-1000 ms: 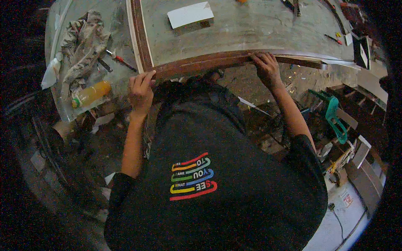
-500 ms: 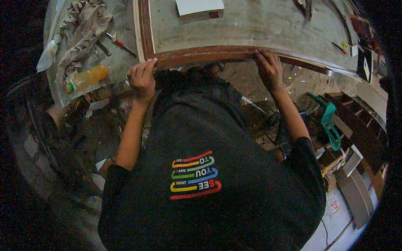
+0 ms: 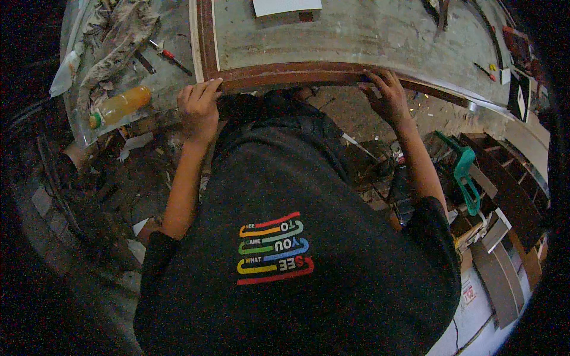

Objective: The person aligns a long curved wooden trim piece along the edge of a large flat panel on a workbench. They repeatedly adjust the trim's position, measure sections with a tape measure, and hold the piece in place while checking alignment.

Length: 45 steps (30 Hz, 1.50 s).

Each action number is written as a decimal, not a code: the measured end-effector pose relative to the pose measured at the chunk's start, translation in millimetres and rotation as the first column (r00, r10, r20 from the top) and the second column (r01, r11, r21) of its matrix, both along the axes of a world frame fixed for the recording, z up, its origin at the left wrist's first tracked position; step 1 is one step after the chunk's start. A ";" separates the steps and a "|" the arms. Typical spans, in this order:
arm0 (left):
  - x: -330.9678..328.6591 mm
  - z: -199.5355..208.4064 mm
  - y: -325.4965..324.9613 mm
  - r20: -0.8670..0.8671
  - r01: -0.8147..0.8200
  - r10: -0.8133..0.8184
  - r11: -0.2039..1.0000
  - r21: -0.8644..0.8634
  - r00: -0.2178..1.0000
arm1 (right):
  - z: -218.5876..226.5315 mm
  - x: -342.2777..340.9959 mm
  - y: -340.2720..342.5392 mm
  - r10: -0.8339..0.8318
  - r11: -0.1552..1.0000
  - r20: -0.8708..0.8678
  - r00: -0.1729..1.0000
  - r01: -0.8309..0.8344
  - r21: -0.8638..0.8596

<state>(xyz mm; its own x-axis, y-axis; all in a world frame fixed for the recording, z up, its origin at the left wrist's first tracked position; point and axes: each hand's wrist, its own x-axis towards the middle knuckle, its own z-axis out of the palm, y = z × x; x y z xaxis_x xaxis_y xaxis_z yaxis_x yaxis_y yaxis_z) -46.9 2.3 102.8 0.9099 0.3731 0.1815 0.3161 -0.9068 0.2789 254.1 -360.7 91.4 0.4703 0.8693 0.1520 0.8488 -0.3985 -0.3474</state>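
Observation:
A brown frame strip [image 3: 285,73], which looks like wood, runs along the table's near edge and meets an upright brown piece [image 3: 206,38] at its left corner. My left hand [image 3: 200,110] holds that corner, its fingers closed over the near edge. Farther right, my right hand [image 3: 390,99] grips the same strip, with the fingers curled on its top and the thumb below. The greyish tabletop [image 3: 344,44] shows beyond the strip. A white sheet [image 3: 287,6] lies at the far side, near a small dark brown square [image 3: 306,17].
On the left lie a bottle of yellow-orange liquid [image 3: 123,105], a red-handled tool [image 3: 170,56] and a crumpled cloth [image 3: 113,56]. A green plastic piece [image 3: 467,175] and stacked boards [image 3: 502,285] stand at the right. Scraps litter the floor [image 3: 350,110].
My right hand has shifted slightly to the right, its thumb showing more below the strip. My left hand stays at the corner. The strip appears a little higher in view.

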 end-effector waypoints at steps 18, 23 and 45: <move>19.7 -2.9 -7.3 -0.045 -0.002 -0.007 0.979 -0.204 0.999 | -15.3 -1.6 -1.5 -0.011 1.000 0.093 0.996 0.009 0.019; 18.0 -22.9 -8.9 0.015 0.008 -0.006 0.991 -0.134 1.000 | -28.6 -5.9 2.1 -0.025 0.998 0.079 0.997 0.020 0.054; 146.5 0.7 -160.4 0.053 0.243 -0.238 0.939 -0.245 0.970 | -51.9 -19.5 13.6 -0.013 0.992 0.270 0.963 0.047 -0.118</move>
